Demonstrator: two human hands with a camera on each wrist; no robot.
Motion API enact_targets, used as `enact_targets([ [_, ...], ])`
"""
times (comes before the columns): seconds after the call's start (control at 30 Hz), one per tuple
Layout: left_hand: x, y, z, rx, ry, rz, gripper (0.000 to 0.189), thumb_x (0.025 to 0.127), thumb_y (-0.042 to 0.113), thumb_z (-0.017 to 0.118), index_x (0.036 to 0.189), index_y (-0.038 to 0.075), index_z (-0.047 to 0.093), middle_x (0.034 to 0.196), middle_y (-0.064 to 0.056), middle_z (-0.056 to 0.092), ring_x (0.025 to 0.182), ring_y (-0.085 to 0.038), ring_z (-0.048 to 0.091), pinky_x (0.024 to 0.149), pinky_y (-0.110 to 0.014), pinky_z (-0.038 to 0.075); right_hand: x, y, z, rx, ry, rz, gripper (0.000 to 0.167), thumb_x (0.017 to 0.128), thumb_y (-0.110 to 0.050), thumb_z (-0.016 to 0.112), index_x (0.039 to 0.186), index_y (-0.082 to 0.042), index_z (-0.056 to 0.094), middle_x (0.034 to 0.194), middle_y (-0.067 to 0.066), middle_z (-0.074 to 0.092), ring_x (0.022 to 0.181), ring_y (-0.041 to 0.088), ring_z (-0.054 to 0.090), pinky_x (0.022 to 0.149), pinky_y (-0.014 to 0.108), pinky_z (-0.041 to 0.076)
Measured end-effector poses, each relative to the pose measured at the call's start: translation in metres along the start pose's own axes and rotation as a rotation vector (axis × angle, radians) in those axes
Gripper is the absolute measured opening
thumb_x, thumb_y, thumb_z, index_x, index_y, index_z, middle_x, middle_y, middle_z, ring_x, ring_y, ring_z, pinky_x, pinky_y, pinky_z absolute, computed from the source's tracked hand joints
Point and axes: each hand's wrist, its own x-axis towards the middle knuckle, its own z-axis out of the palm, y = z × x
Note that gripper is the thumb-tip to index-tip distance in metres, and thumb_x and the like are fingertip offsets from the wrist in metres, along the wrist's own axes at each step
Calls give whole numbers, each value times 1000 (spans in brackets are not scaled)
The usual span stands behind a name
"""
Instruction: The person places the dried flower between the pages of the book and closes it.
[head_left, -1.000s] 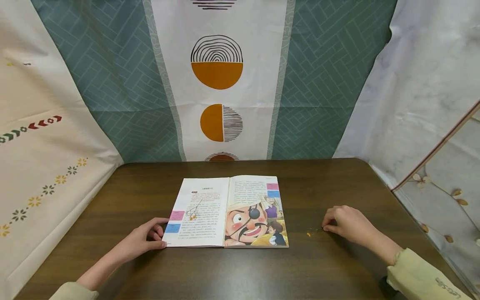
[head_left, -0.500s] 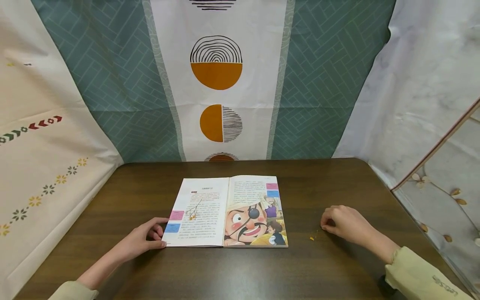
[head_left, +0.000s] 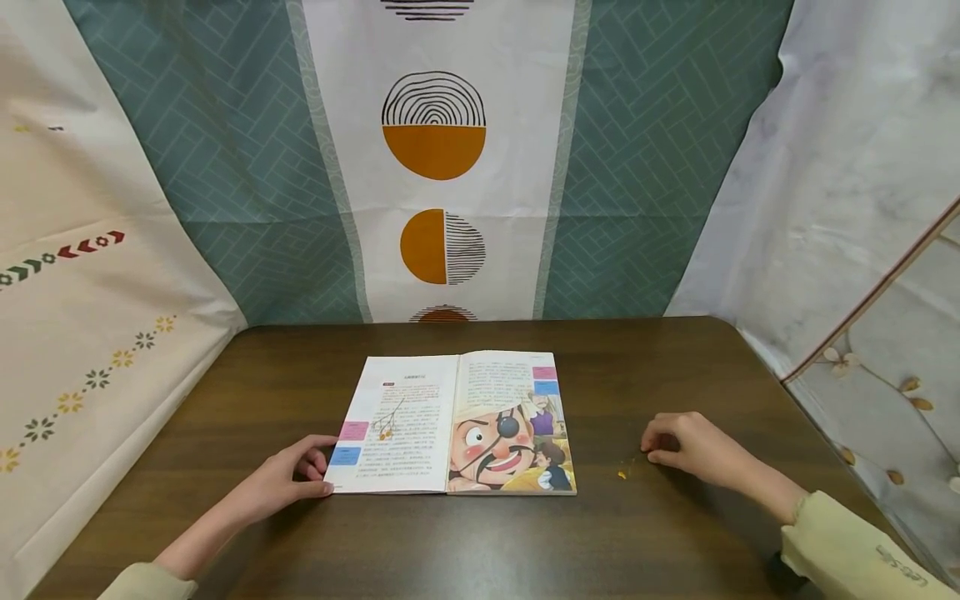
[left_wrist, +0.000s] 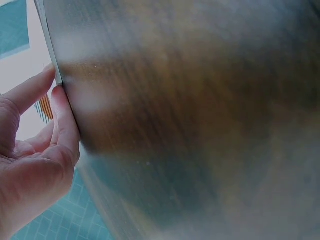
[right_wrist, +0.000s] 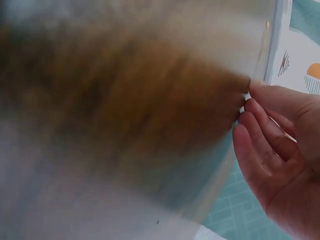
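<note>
An open book (head_left: 487, 375) lies flat on the brown table, with text on its left page and a cartoon pirate on the right one. My left hand (head_left: 277, 479) holds the book's lower left edge, thumb at the corner and index finger higher up. On the left page lies a thin branching sprig with orange tips (head_left: 386, 433). Right of the book, my right hand (head_left: 686, 446) has thumb and fingertips together at the end of a second fine sprig (head_left: 622, 474). Its stem (right_wrist: 261, 57) runs out from the fingertips in the right wrist view.
The dark wooden table (head_left: 487, 550) reaches to a green and white patterned cloth (head_left: 435, 192) at the back. Cloth with flower prints (head_left: 75, 400) hangs at the left, and a pale marbled cloth (head_left: 840, 208) at the right.
The small sprig by my right hand has shifted slightly right and down. The right hand moved only a little. My left hand and the book look still.
</note>
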Motion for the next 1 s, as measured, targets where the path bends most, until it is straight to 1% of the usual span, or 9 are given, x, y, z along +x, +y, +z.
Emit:
enact_targets([
  [0.07, 0, 0, 0, -9, 3, -3, 67, 83, 19, 79, 137, -2, 46, 95, -7, 54, 80, -6, 53, 69, -21, 42, 0, 2, -1, 50, -13, 2, 17, 81, -10, 79, 88, -23, 70, 86, -10, 67, 73, -5, 58, 63, 20, 51],
  [0.13, -1, 0, 0, -15, 6, 3, 67, 83, 19, 79, 137, -2, 46, 96, -8, 54, 80, -5, 53, 69, -21, 42, 1, 3, -3, 59, -23, 6, 16, 80, -12, 79, 88, -23, 72, 87, -10, 68, 74, -3, 60, 63, 21, 51],
  [0.23, -1, -1, 1, -11, 10, 15, 66, 83, 19, 79, 137, -1, 47, 95, -7, 54, 79, -4, 53, 69, -20, 43, 3, 1, -5, -19, -38, 14, 15, 80, -15, 80, 86, -28, 74, 86, -14, 69, 75, -1, 63, 62, 21, 51],
  [0.37, 0, -2, 1, -6, 11, 24, 66, 83, 20, 79, 136, -1, 47, 95, -7, 54, 79, -3, 53, 70, -20, 43, 5, -1, -7, -168, -38, -20, 15, 78, -19, 82, 82, -31, 75, 83, -19, 69, 74, 3, 66, 61, 22, 51],
  [0.43, 0, -2, 1, -3, 11, 22, 66, 83, 20, 79, 136, -1, 47, 95, -7, 54, 79, -3, 54, 70, -20, 43, 6, -3, -9, -213, -36, -36, 14, 77, -19, 83, 80, -31, 76, 81, -20, 69, 73, 4, 67, 60, 22, 51],
  [0.5, 1, -3, 1, 1, 12, 20, 66, 82, 20, 79, 136, -1, 47, 94, -7, 55, 79, -4, 54, 70, -20, 44, 7, -4, -10, -236, -32, -50, 15, 75, -18, 83, 78, -30, 75, 80, -20, 69, 73, 5, 67, 60, 23, 52],
  [0.77, 1, -2, 0, 12, 13, 23, 66, 82, 19, 79, 136, -1, 47, 95, -7, 55, 79, -4, 54, 70, -20, 44, 6, -1, -9, -226, -5, -85, 16, 75, -15, 83, 76, -29, 74, 78, -19, 68, 69, 0, 65, 59, 21, 51],
  [1.0, 0, -1, 0, 15, 12, 15, 66, 82, 19, 80, 136, -1, 48, 95, -7, 55, 79, -4, 53, 70, -20, 44, 6, 0, -6, -257, 12, -122, 18, 75, -13, 83, 77, -28, 73, 78, -19, 66, 69, -1, 61, 59, 22, 49],
])
